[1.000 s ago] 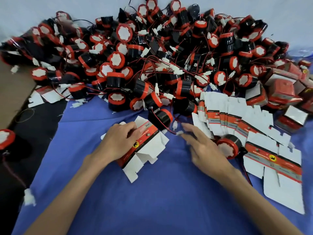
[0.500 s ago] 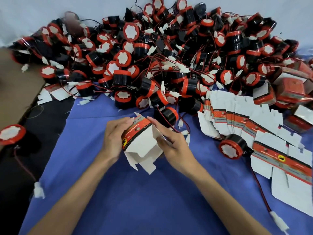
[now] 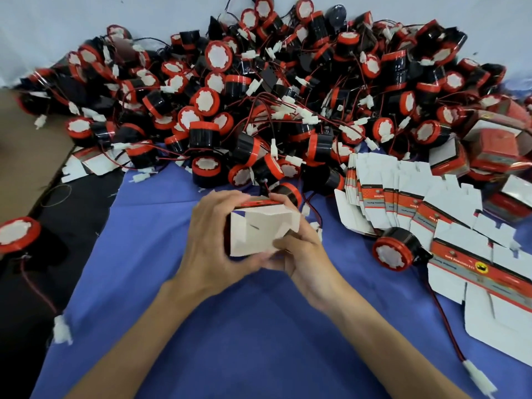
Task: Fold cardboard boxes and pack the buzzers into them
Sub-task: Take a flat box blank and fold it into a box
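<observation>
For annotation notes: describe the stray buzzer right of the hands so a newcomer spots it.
On the blue cloth, find the fan of flat box blanks at right. The buzzer lies at its near edge, white face toward the camera. Unlike those in the pile, it sits alone, wire trailing to a white connector.

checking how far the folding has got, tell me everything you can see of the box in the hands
The small white cardboard box with a red printed band is partly formed. Its white end faces the camera, flaps turned in and overlapping, one with a slit; the red band shows along the top edge. The left hand grips its left side and top, the right hand its right side, thumb on the lower flap, over the blue cloth.
</observation>
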